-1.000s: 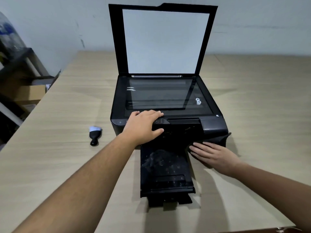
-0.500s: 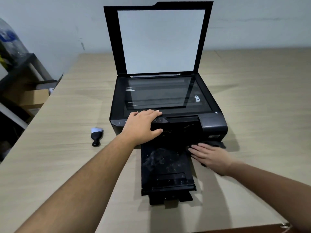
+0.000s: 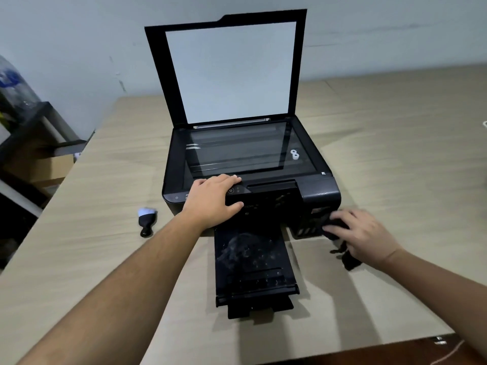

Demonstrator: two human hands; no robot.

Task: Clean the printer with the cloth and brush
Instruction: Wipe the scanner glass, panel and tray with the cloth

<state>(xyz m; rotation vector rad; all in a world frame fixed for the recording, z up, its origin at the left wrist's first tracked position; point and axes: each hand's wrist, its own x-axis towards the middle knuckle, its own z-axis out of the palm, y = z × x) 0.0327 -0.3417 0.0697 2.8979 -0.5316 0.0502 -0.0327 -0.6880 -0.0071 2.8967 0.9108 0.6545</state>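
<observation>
A black printer [image 3: 320,192] stands on the wooden table [image 3: 92,246] with its scanner lid [image 3: 229,72] raised and its dusty output tray [image 3: 253,264] pulled out toward me. My left hand [image 3: 213,200] rests flat on the control panel at the printer's front edge. My right hand [image 3: 361,234] holds a black cloth [image 3: 347,262] bunched under its curled fingers against the printer's front right corner. A small brush [image 3: 146,219] with a black handle and white bristles lies on the table left of the printer.
A dark shelf frame [image 3: 34,143] with cardboard and a plastic bottle stands past the table's left edge. A pale wall rises behind the printer. The table's near edge [image 3: 342,349] runs below the tray.
My right hand has moved with the cloth from beside the output tray to the printer's front right corner, its fingers now curled. My left hand stays on the panel. The view shifted.
</observation>
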